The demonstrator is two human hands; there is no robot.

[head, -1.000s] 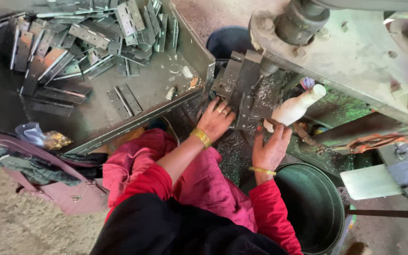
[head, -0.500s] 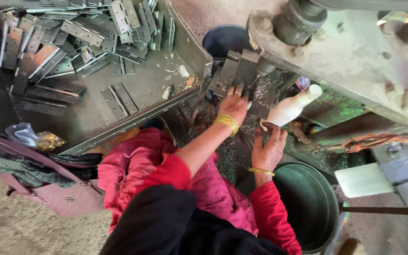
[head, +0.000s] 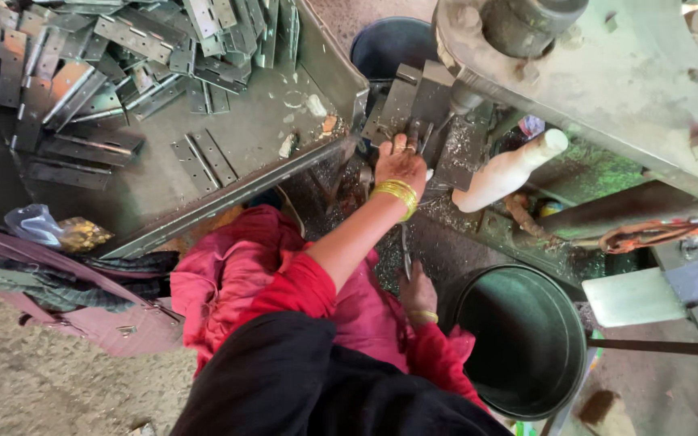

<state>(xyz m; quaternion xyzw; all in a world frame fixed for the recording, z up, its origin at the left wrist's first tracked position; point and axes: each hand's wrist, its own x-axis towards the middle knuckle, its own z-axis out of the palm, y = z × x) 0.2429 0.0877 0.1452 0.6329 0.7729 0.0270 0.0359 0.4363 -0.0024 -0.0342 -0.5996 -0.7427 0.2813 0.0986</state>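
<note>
My left hand (head: 401,165), with gold bangles at the wrist, reaches forward and presses down on a grey metal hinge plate (head: 397,109) lying on the bed of a press machine (head: 607,73). Its fingers curl over the plate's near edge. My right hand (head: 418,292) is low by my red-clad lap, beside the rim of a dark green bucket (head: 527,339). A thin metal strip (head: 405,246) stands just above the right hand; whether the hand grips it is unclear. A white handle (head: 506,171) sticks out to the right of my left hand.
A big metal tray (head: 252,137) on the left holds several loose hinge plates (head: 123,48). A dark bucket (head: 389,44) stands behind the press bed. A pink bag (head: 82,315) and a plastic bag (head: 38,226) lie at the lower left. Metal shavings cover the floor.
My left hand moved forward from the floor onto the hinge plate at the press. My right hand dropped away from the white handle down toward my lap.
</note>
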